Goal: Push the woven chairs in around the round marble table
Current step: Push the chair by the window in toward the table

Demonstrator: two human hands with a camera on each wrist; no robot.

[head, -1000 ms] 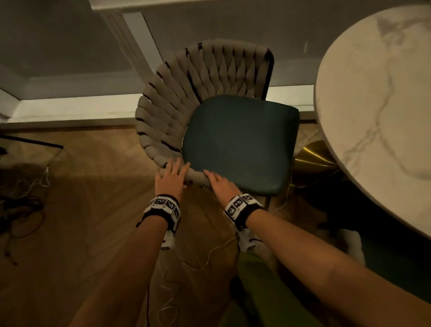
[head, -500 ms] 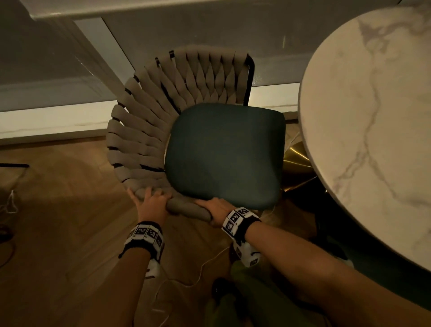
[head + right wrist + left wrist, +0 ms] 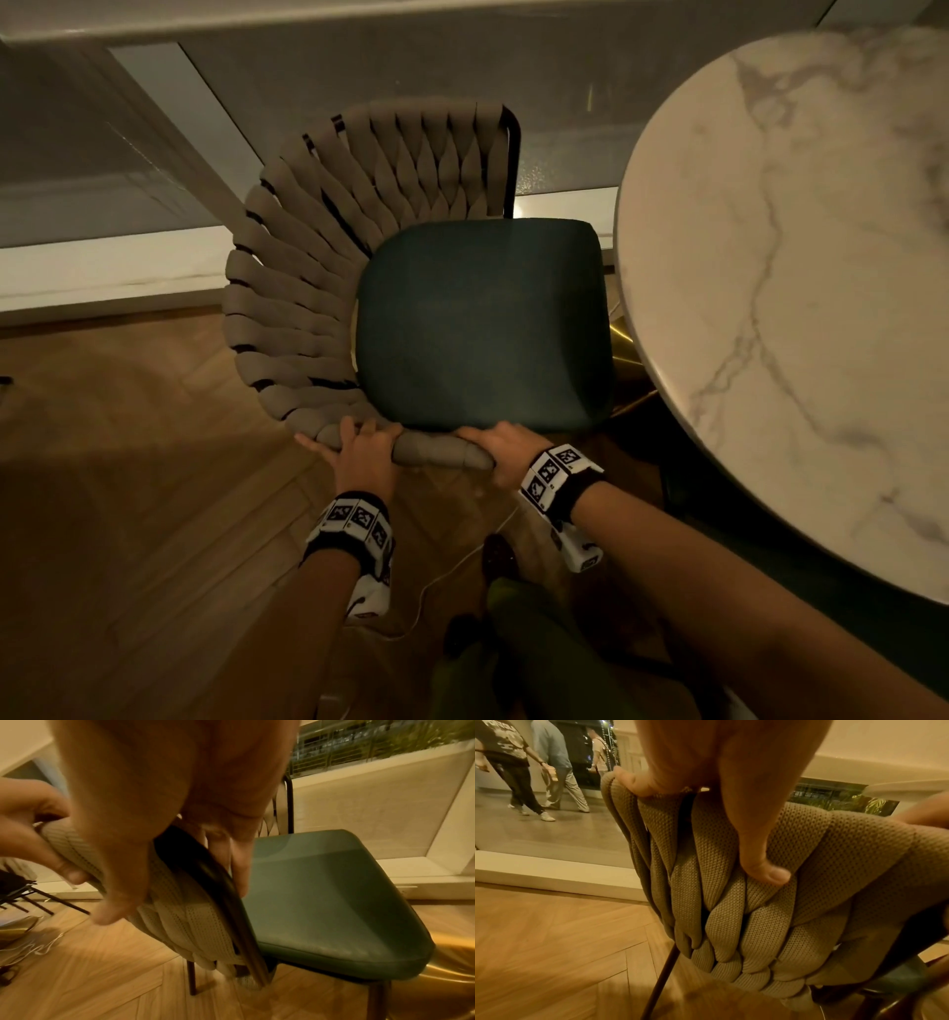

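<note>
Head view: looked down on a woven chair [image 3: 369, 246] with a dark green seat [image 3: 482, 324], standing on the wooden floor [image 3: 128, 488]. Stood just beside the round marble table [image 3: 801, 288], seat edge close to the table edge, not yet tucked under. Could not tell if seat and table touched. Showed a gold table base [image 3: 624, 354] in the gap between them.

Gripped the near end of the woven back with both hands. Had the left hand [image 3: 362, 455] wrapped over the top rim, fingers curled over the padded straps. Had the right hand [image 3: 506, 455] closed on the same rim, right at the end by the seat. Sat the hands near each other, with a short bit of rim between them. Wore black-and-white marked bands on both wrists.

Left wrist view: saw the left hand [image 3: 721, 780] holding tight, thumb [image 3: 762, 862] pressed into the knitted straps on the outer side of the woven chair [image 3: 795, 902]. Showed a thin dark chair leg [image 3: 662, 981] going down to the floor, and people walking far off behind.

Right wrist view: saw the right hand [image 3: 180, 801] curled round the dark frame bar [image 3: 218, 886], fingers [image 3: 239, 866] on the seat side, thumb on the strap side. Showed the green seat [image 3: 334, 902] just past the fingers.
</note>
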